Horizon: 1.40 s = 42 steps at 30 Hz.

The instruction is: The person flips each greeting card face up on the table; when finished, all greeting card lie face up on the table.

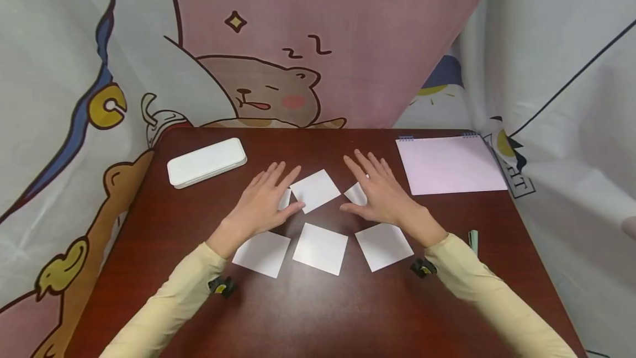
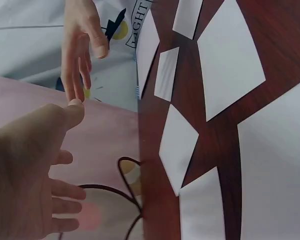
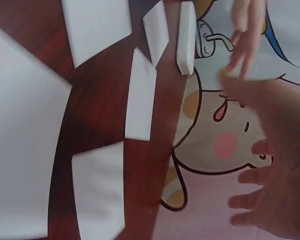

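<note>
Between both hands point(image 1: 323, 200), seemingly untouched, lies paper square point(image 1: 315, 190).

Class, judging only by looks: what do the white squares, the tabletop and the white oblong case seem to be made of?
White squares: probably thin matte paper, lying quite flat with sharp edges. Dark red-brown tabletop: looks like wood or wood-look laminate, glossy, with faint grain. White oblong case: likely smooth plastic, with rounded corners and a soft sheen.
</note>
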Tool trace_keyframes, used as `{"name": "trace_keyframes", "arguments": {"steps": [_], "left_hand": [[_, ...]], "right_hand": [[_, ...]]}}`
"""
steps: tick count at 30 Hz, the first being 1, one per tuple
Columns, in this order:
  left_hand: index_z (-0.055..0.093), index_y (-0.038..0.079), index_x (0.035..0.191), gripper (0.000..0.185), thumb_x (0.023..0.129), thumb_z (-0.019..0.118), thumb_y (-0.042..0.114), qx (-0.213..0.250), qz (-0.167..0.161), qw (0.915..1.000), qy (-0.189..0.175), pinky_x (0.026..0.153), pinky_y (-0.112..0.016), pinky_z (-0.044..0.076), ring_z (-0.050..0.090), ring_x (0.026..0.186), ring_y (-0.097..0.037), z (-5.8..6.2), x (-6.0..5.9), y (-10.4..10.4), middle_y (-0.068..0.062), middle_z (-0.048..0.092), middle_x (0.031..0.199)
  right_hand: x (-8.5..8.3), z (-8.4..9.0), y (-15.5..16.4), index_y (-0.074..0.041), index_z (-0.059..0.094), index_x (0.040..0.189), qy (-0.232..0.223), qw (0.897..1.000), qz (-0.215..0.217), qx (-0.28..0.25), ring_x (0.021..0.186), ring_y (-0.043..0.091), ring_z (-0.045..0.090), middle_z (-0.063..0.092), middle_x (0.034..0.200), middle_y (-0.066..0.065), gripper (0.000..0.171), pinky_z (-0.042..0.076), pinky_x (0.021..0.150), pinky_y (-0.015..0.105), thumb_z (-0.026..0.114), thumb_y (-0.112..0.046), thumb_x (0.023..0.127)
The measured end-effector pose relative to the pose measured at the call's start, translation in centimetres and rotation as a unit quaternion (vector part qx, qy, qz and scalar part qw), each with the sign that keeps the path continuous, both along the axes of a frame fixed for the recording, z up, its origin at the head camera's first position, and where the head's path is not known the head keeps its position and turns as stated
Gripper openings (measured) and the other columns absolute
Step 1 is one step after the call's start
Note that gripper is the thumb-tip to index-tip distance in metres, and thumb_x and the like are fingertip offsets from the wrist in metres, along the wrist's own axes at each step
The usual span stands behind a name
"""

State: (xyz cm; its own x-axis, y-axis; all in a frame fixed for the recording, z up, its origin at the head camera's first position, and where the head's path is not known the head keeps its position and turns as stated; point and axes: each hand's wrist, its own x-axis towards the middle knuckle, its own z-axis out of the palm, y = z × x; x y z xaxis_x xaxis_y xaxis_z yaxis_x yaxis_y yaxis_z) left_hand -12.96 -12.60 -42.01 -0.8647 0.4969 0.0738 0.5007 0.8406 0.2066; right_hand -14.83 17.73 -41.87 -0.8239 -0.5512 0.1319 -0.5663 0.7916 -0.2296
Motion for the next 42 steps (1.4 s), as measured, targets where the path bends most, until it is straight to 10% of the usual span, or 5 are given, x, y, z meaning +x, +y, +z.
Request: {"name": "trace_keyframes", "arguments": {"steps": [15,22,42], "left_hand": [[0.031,-0.003,0.156,0.093,0.093,0.066,0.056,-0.016,0.056,0.9803,-0.189,0.114,-0.056,0.041,0.044,0.142,-0.044,-4.3,-5.2,4.1,-0.028,0.039,0.155],[0.045,-0.009,0.141,0.091,0.083,0.08,0.052,-0.043,0.069,0.9794,-0.185,0.096,-0.05,0.055,0.06,0.116,-0.038,-5.6,-6.0,5.1,-0.026,0.052,0.131],[0.037,-0.009,0.136,0.114,0.056,0.1,0.042,-0.038,0.086,0.9736,-0.208,0.099,-0.048,0.045,0.037,0.119,-0.037,-7.7,-8.7,5.9,-0.022,0.034,0.126]], "right_hand": [[-6.0,-3.2,-4.5,-0.005,0.042,0.152,-0.168,0.985,0.034,-0.009,0.134,0.04,0.049,0.047,0.149,0.018,0.097,0.041,0.114,0.055,0.093,-0.022,0.072],[-8.0,-4.8,-6.7,-0.007,0.049,0.145,-0.195,0.98,0.031,0.036,0.123,0.041,0.051,0.049,0.142,0.018,0.093,0.047,0.106,0.05,0.096,-0.02,0.066],[-9.9,-6.6,-7.4,-0.012,0.048,0.136,-0.207,0.974,0.009,0.092,0.121,0.035,0.043,0.044,0.134,0.015,0.092,0.046,0.104,0.049,0.099,-0.032,0.061]]}}
